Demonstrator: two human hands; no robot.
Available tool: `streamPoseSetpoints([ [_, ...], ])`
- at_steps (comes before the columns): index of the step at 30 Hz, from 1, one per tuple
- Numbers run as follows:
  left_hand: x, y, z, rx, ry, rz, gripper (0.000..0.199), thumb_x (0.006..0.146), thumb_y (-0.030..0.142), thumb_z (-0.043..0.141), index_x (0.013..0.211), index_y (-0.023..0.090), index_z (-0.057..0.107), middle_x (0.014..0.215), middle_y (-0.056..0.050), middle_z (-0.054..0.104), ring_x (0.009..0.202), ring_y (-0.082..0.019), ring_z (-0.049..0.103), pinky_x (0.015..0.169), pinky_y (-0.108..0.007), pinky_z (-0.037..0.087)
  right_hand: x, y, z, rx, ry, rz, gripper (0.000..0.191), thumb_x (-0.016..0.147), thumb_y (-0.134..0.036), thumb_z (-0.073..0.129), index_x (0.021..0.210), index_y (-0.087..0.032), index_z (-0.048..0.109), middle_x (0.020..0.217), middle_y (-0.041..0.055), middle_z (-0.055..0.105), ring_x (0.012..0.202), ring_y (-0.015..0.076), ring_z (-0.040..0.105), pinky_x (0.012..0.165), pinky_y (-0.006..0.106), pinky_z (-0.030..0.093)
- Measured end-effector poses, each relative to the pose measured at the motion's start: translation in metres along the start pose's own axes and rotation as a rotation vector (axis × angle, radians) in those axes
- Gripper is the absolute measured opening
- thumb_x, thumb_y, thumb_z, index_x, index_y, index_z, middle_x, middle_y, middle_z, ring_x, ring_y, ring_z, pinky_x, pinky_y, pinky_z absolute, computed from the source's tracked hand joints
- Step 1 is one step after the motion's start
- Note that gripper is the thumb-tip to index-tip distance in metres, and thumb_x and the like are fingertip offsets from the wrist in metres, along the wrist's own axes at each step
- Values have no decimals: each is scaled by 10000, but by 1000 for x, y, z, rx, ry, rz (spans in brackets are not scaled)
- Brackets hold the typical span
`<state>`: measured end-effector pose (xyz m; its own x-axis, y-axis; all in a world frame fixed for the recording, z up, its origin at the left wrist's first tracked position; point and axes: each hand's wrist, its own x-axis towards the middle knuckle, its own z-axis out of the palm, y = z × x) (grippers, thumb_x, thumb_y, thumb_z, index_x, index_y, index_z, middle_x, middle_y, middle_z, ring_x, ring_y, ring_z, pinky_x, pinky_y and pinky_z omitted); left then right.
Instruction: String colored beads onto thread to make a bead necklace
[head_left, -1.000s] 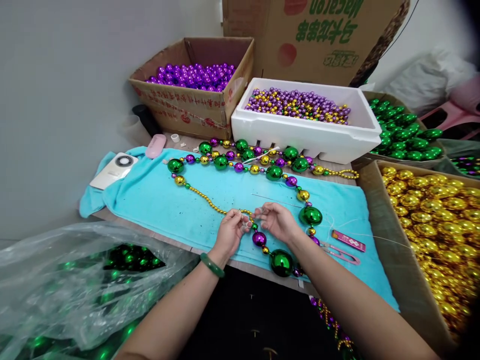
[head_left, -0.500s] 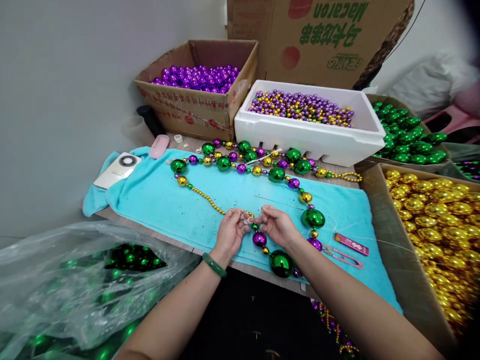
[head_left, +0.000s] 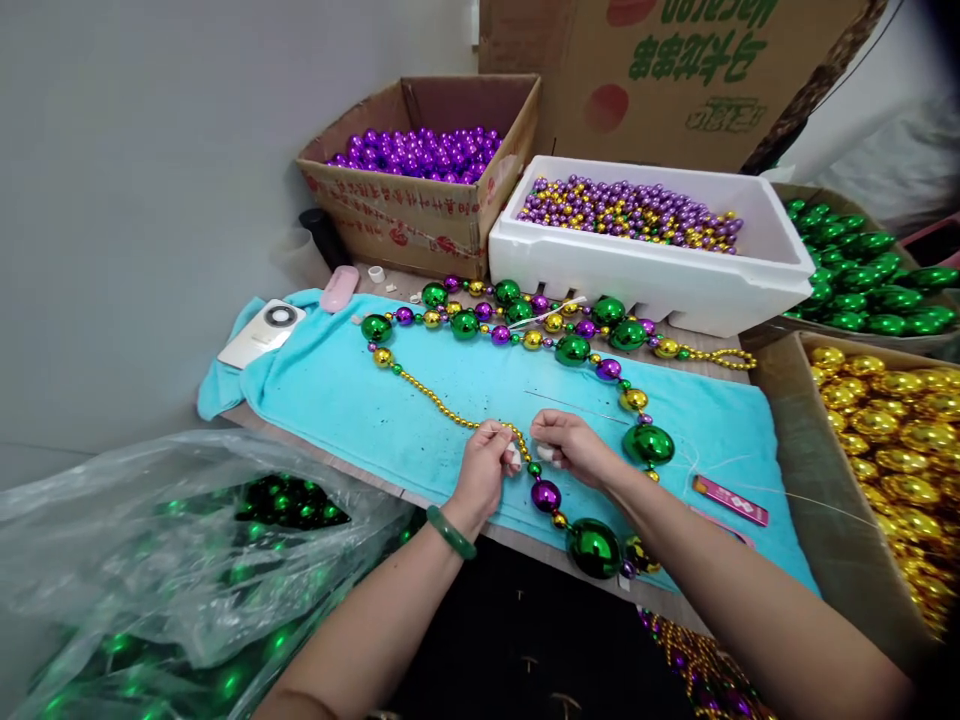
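Observation:
A long bead necklace of green, purple and gold beads lies looped on a turquoise towel. Its run of small gold beads reaches the gap between my hands. My left hand, below a green bangle, is closed in a pinch beside these beads, with a faint thread at its fingertips. Across the gap, my right hand is pinched too, apparently on the thread's other part, which is too fine to follow. White wraps show on fingers of both hands. A long needle lies behind my right hand.
Behind the towel stand a carton of purple beads and a white foam box of small beads. A carton of gold beads flanks the right. A pink-red packet, a white device and a plastic bag are around.
My hands have drawn slightly apart, and the fingers have curled tighter. The small gold beads now show between them. The whole view has shifted, so things sit further right.

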<state>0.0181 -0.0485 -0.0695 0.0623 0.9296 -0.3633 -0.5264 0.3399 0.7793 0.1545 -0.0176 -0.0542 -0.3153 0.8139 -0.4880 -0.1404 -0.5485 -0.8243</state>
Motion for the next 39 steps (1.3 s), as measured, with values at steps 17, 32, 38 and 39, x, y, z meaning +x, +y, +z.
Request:
streamPoseSetpoints([
  [17, 2, 7, -2, -112, -78, -82, 234, 711, 287, 698, 704, 164, 499, 476, 73, 413, 426, -56, 422, 441, -181, 303, -1, -6, -5, 55, 80, -81, 304, 556, -308, 713, 616, -203, 434, 395, -117, 310, 327, 33, 261, 336, 161, 119],
  [32, -10, 19, -6, 1024, -134, 241, 235, 766, 223, 573, 535, 220, 613, 527, 1, 583, 561, -167, 477, 597, -278, 299, -8, -12, 3, -65, 86, -212, 271, 613, -340, 688, 624, -208, 452, 399, -105, 354, 336, 51, 307, 346, 181, 181],
  [38, -9, 14, -5, 883, -182, 372, 121, 719, 204, 632, 612, 246, 671, 634, -35, 617, 656, -212, 462, 750, -317, 331, -8, -20, 2, -135, 78, -259, 237, 634, -345, 659, 622, -205, 468, 399, -94, 385, 349, 56, 319, 350, 184, 213],
  [39, -9, 11, -6, 869, -192, 404, 124, 723, 200, 632, 613, 245, 665, 633, -40, 601, 659, -214, 446, 775, -324, 329, -7, -18, 0, -146, 83, -251, 235, 626, -337, 661, 614, -205, 467, 392, -95, 385, 345, 56, 321, 344, 183, 216],
])
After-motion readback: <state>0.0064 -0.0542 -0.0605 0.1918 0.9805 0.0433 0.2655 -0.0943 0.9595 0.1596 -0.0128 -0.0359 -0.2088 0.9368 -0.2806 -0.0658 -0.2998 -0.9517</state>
